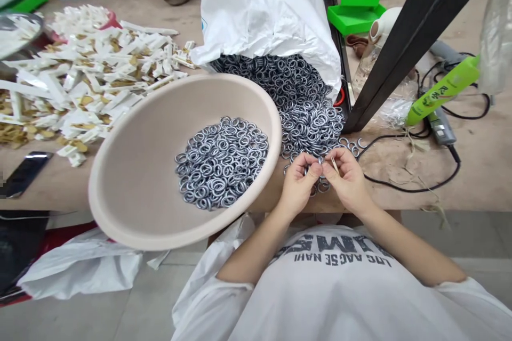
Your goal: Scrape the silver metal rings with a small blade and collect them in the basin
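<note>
While the left hand [298,184] pinches a metal ring [319,166] and the right hand [346,181] a pale sliver [334,164] at lower centre, a tilted beige bowl [160,117] holds more rings [220,164] beside a spilling white sack [264,10].

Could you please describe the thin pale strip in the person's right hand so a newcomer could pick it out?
On the wooden workbench, find the grey metal rings spilling from a white sack. At their near edge, the right hand pinches the thin pale strip, straight and slender among round rings.
</note>
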`<state>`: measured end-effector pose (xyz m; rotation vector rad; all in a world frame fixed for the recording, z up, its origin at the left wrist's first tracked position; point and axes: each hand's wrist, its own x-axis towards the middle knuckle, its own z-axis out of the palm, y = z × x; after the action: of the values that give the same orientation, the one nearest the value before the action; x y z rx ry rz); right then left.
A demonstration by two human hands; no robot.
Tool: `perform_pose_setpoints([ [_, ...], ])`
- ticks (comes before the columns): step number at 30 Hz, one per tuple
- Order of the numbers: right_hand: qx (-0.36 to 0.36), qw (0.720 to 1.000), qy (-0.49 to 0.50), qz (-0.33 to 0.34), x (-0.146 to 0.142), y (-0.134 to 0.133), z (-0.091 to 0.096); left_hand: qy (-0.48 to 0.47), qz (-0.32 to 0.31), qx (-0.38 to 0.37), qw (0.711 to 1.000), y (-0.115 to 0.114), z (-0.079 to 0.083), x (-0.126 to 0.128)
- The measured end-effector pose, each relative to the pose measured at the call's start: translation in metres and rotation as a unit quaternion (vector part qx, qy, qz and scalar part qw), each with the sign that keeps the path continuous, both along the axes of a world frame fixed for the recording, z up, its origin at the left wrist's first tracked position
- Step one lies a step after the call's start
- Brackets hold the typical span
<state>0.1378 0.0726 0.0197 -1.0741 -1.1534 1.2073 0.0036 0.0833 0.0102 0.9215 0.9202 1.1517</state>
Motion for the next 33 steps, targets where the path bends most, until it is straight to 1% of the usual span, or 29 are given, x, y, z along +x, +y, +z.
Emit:
perform_pose_setpoints([
  [1,0.019,1.000,-0.020,-0.003,0.001,0.000,0.003,-0.002,-0.003,-0.002,1.000,-0.001,0.000,-0.001],
  [4,0.076,0.992,-0.098,0.016,0.004,-0.002,0.008,-0.032,-0.046,-0.033,0.998,-0.005,0.000,0.001],
  [6,0.093,0.987,-0.130,0.013,0.004,-0.005,0.008,-0.045,-0.056,-0.052,0.996,-0.009,0.002,0.003],
  [9,0.119,0.978,-0.170,-0.026,0.004,-0.012,0.003,-0.062,-0.031,-0.089,0.994,-0.015,0.007,0.009],
  [13,0.178,0.956,-0.220,-0.075,0.001,-0.015,-0.004,-0.093,-0.045,-0.161,0.981,-0.023,0.010,0.016],
  [15,0.162,0.963,-0.201,-0.073,0.000,-0.012,-0.003,-0.094,-0.039,-0.160,0.982,-0.025,0.010,0.017],
  [18,0.058,0.991,-0.121,-0.026,0.002,-0.004,0.004,-0.073,-0.011,-0.114,0.991,-0.023,0.010,0.016],
  [19,0.031,0.994,-0.105,-0.007,0.005,-0.001,0.008,-0.064,-0.004,-0.098,0.993,-0.022,0.011,0.014],
  [20,0.023,0.994,-0.109,0.011,0.008,0.001,0.012,-0.056,0.002,-0.084,0.995,-0.021,0.011,0.013],
  [21,0.034,0.990,-0.136,0.026,0.012,0.001,0.016,-0.051,0.006,-0.075,0.996,-0.020,0.012,0.011],
  [22,0.063,0.980,-0.184,0.041,0.016,0.000,0.019,-0.050,0.009,-0.069,0.996,-0.019,0.013,0.010],
  [25,0.150,0.926,-0.336,0.085,0.026,-0.007,0.027,-0.052,0.017,-0.070,0.996,-0.019,0.016,0.007],
  [27,0.177,0.899,-0.388,0.102,0.028,-0.012,0.030,-0.055,0.019,-0.080,0.995,-0.019,0.017,0.006],
  [30,0.199,0.879,-0.420,0.106,0.026,-0.017,0.033,-0.062,0.019,-0.087,0.994,-0.020,0.017,0.007],
  [32,0.208,0.876,-0.421,0.111,0.025,-0.016,0.033,-0.063,0.020,-0.086,0.994,-0.021,0.018,0.007],
  [33,0.205,0.880,-0.414,0.114,0.025,-0.014,0.032,-0.060,0.015,-0.084,0.995,-0.021,0.018,0.007],
])
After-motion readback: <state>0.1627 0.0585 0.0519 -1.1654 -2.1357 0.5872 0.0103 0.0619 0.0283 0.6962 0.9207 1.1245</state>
